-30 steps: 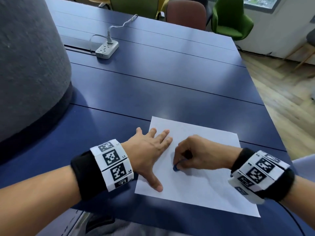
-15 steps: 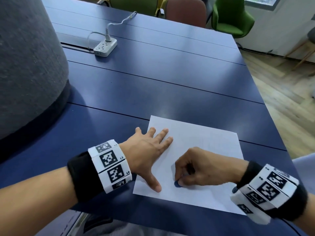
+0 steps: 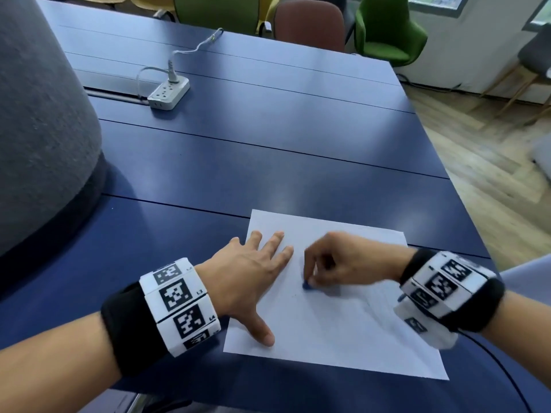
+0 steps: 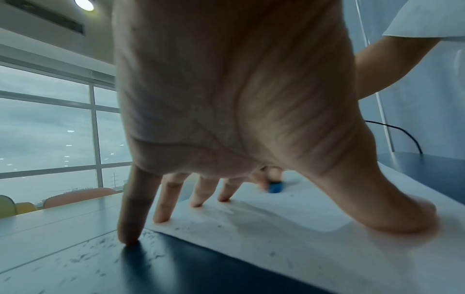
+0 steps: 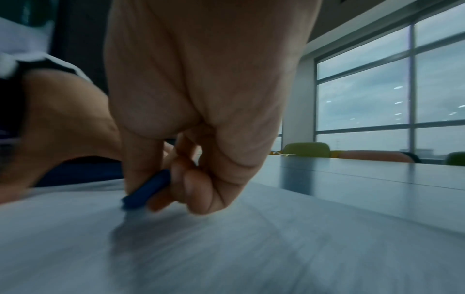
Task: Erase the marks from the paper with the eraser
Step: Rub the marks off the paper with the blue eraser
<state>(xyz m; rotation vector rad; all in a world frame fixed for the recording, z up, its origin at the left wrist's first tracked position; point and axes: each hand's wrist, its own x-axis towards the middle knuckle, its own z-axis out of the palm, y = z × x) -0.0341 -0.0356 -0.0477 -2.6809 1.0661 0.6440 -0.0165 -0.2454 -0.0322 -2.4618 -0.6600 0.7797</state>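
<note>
Paper [image 3: 337,329] on blue counter [image 3: 268,150], both hands at work.
Left hand [image 3: 247,275] flat at paper's 9 o'clock edge; right hand [image 3: 343,260] pinching blue eraser [image 3: 307,285] mid-sheet; white power strip [image 3: 168,93] at 11 o'clock.

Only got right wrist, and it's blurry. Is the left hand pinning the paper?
Observer: Yes. Head view shows the left hand flat and spread on the paper's left edge.
Operator: All fingers on the sheet?
Observer: No. In left wrist the little finger lands on the table, just off the sheet.
Operator: Where on the sheet is the eraser?
Observer: The eraser sits near mid-sheet, pinched by the right hand, just right of the left fingertips.
</note>
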